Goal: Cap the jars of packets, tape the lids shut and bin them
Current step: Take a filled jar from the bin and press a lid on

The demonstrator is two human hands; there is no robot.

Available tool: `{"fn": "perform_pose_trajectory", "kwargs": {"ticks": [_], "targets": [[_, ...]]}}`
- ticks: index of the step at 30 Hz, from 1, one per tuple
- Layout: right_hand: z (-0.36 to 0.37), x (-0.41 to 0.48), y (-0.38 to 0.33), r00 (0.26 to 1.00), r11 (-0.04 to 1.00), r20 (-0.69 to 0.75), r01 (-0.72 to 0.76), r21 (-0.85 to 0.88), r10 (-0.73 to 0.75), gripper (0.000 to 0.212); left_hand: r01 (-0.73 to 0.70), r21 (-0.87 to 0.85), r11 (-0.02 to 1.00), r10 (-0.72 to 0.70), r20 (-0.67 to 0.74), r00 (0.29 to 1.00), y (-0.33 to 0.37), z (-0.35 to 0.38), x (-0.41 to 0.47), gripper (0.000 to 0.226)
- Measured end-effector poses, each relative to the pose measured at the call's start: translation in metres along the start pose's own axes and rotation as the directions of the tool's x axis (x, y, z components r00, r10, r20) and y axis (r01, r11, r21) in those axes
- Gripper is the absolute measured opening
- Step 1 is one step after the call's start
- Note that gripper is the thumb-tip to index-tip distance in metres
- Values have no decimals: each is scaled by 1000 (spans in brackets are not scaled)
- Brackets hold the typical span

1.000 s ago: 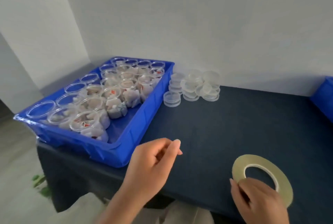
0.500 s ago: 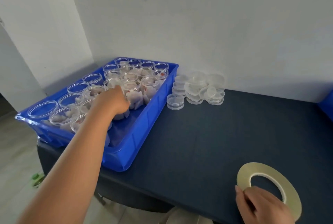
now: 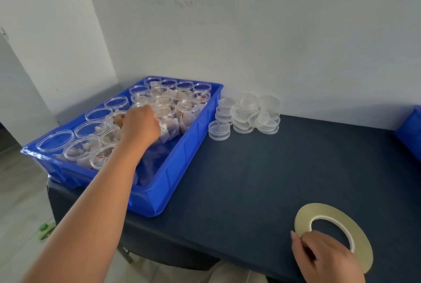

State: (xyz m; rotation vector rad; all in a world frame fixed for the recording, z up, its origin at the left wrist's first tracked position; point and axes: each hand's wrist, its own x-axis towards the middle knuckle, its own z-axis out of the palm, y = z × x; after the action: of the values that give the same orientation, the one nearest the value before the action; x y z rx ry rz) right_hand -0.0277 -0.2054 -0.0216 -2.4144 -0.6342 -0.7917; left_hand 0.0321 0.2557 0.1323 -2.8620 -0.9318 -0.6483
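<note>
The fingers of the left hand (image 3: 139, 123) were curled down among clear plastic jars of packets (image 3: 189, 106) in a blue plastic tray (image 3: 175, 169), the arm stretched forward. Whether a jar was gripped could not be told. A flat yellowish ring of tape (image 3: 319, 211) was pinched at its near edge by the right hand (image 3: 323, 257) on the dark blue table (image 3: 250, 180). A heap of clear round lids (image 3: 252, 112) was seen just beside the tray.

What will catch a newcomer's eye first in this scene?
The bright blue plastic tray of clear open jars stands at the left of the dark table, and the left hand reaches into it. Clear round lids are heaped by the wall beside it; the right hand holds a yellowish tape ring at the near right.
</note>
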Motion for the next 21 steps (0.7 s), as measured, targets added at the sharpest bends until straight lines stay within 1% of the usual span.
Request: {"fn": "perform_pose_trajectory", "kwargs": {"ticks": [2, 3, 5, 6, 8, 10, 11, 13, 15, 17, 19, 20, 21], "targets": [[1, -1, 1, 1000, 1000, -14, 6, 3, -6, 53, -84, -134, 987, 57, -195, 979, 6, -16, -6, 16], [2, -2, 2, 1000, 1000, -20, 8, 0, -8, 52, -117, -230, 966, 52, -271, 961, 9, -26, -9, 17], [2, -2, 3, 1000, 1000, -19, 8, -10, -8, 51, -165, -427, 889, -4, -368, 930, 16, -46, -17, 20], [2, -3, 4, 1000, 1000, -14, 7, -13, -7, 51, -189, -501, 845, -24, -388, 921, 21, -56, -22, 23], [1, -3, 4, 1000, 1000, -6, 7, -17, -7, 50, -229, -603, 765, -1, -355, 935, 37, -75, -39, 27], [1, -3, 4, 1000, 1000, -13, 7, -15, -8, 49, -287, -655, 699, 124, -284, 951, 57, -87, -63, 26], [1, -4, 3, 1000, 1000, -19, 12, -9, -12, 49, -331, -664, 670, 212, -256, 943, 67, -90, -76, 26], [0, -4, 1, 999, 1000, -37, 15, 0, -15, 50, -419, -668, 615, 391, -203, 898, 87, -85, -103, 25], [-1, -2, -1, 998, 1000, -60, -1, 3, 1, 51, -474, -667, 574, 519, -152, 841, 108, -68, -129, 27], [-2, 0, -4, 996, 1000, -82, -17, 8, 17, 51, -513, -657, 552, 590, -126, 797, 127, -42, -155, 28], [-3, 6, -9, 997, 1000, -80, -23, 15, 24, 46, -585, -609, 535, 642, -156, 751, 142, -16, -179, 28], [-3, 10, -12, 998, 999, -57, -29, 15, 30, 44, -621, -582, 524, 662, -180, 728, 148, -6, -188, 28], [-3, 14, -17, 998, 998, -8, -54, 12, 54, 48, -647, -564, 512, 676, -200, 709, 153, 3, -193, 28]]}}
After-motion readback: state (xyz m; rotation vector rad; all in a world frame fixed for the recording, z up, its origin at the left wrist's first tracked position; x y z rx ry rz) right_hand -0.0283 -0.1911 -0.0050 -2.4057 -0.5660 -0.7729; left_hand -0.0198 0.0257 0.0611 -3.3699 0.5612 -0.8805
